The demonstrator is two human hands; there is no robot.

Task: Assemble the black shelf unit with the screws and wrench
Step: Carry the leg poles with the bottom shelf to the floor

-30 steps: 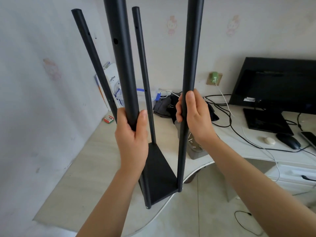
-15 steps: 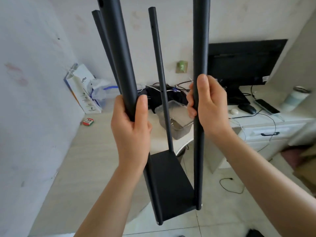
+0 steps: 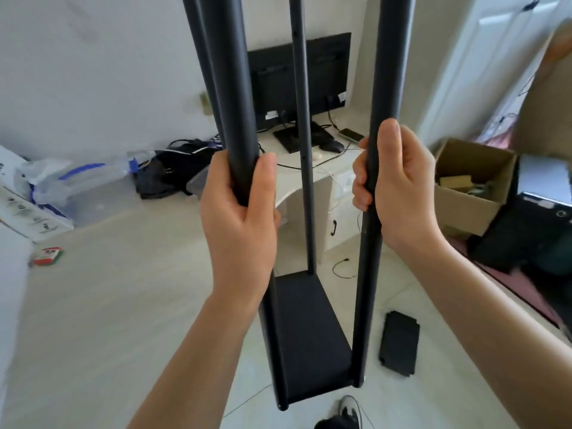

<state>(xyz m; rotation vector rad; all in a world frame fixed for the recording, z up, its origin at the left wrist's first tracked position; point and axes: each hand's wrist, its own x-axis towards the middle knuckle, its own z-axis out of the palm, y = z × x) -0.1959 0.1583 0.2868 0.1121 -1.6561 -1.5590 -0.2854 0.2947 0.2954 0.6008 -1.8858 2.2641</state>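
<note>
The black shelf unit hangs upright in the air in front of me, its bottom shelf board joined to several long black poles. My left hand grips the near left pole. My right hand grips the near right pole. A thinner-looking far pole rises between them, and another far pole is mostly hidden behind the left one. The pole tops run out of view. No screws or wrench are visible.
A pale desk lies below left with a white box, plastic bags, dark cloth and a small red packet. A monitor, mouse and phone sit further back. A black panel lies on the floor, a cardboard box right.
I have turned right with the unit: the shelf board has swung off the desk and now hangs over the floor. Both hands keep their grips on the poles.
</note>
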